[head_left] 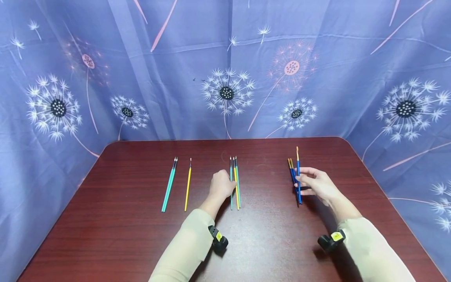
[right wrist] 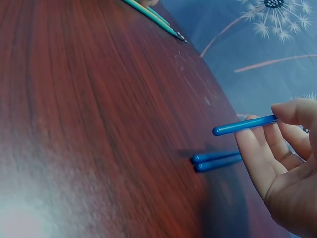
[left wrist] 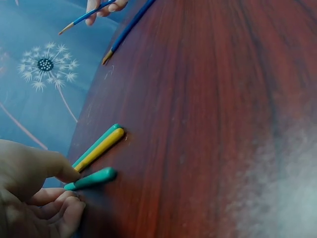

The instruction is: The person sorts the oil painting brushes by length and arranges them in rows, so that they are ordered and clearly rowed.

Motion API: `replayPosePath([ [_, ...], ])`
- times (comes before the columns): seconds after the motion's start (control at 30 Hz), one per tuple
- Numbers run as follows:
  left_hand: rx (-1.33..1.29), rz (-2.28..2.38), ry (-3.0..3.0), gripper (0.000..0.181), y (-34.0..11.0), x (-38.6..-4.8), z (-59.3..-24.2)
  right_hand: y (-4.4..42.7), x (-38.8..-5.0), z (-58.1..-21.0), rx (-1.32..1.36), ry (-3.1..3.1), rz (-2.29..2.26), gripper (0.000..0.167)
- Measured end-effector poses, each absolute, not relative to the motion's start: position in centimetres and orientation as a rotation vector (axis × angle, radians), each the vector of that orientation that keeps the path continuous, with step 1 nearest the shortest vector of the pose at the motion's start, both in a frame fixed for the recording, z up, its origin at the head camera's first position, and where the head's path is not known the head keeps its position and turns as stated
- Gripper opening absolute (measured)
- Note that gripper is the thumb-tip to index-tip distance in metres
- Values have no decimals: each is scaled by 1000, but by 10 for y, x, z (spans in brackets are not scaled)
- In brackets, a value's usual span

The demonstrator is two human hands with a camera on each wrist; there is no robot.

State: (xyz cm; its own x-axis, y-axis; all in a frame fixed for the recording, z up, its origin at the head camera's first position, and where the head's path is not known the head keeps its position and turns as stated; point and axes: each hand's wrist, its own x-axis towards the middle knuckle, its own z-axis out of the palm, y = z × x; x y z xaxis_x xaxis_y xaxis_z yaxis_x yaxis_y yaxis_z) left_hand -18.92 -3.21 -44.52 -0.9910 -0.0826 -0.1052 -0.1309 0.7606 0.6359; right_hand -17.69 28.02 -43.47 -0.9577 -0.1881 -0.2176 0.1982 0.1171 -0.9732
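Note:
On the right, my right hand [head_left: 318, 186] pinches a blue paintbrush [head_left: 298, 164] between thumb and fingers, bristles pointing away from me. It is held up off the table, over two more blue paintbrushes [right wrist: 213, 163] that lie side by side. Near the middle, my left hand [head_left: 222, 184] has its thumb and fingers around a teal paintbrush [left wrist: 96, 178], whose handle end sticks out between them. Right beside it lie a yellow paintbrush [left wrist: 101, 148] and a second teal paintbrush [head_left: 238, 192]. The left fingertips are hidden in the head view.
Further left on the dark red wooden table [head_left: 116, 235] lie a pair of teal paintbrushes [head_left: 169, 188] and a single yellow paintbrush [head_left: 188, 190]. A blue curtain [head_left: 176, 98] with dandelion prints hangs behind the table's far edge and along both sides.

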Motion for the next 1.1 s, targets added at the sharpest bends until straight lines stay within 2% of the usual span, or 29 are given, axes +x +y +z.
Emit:
replayPosePath([
  [0.1, -200, 1024, 2877, 19, -32, -190, -444, 284, -177, -436, 19, 2137, -1905, 43],
  [0.33, -211, 930, 2890, 19, -30, -193, -444, 294, -177, -437, 80, 2302, -1785, 58],
  [0.6, -68, 642, 3026, 12, -26, -197, -448, 294, -179, -436, 141, 2420, -1650, 52],
  [0.77, -43, 636, 3037, 10, -29, -198, -448, 295, -183, -441, 160, 2496, -1537, 46],
  [1.1, -116, 855, 2911, 31, -45, -193, -449, 289, -185, -445, 188, 2605, -1389, 39],
])
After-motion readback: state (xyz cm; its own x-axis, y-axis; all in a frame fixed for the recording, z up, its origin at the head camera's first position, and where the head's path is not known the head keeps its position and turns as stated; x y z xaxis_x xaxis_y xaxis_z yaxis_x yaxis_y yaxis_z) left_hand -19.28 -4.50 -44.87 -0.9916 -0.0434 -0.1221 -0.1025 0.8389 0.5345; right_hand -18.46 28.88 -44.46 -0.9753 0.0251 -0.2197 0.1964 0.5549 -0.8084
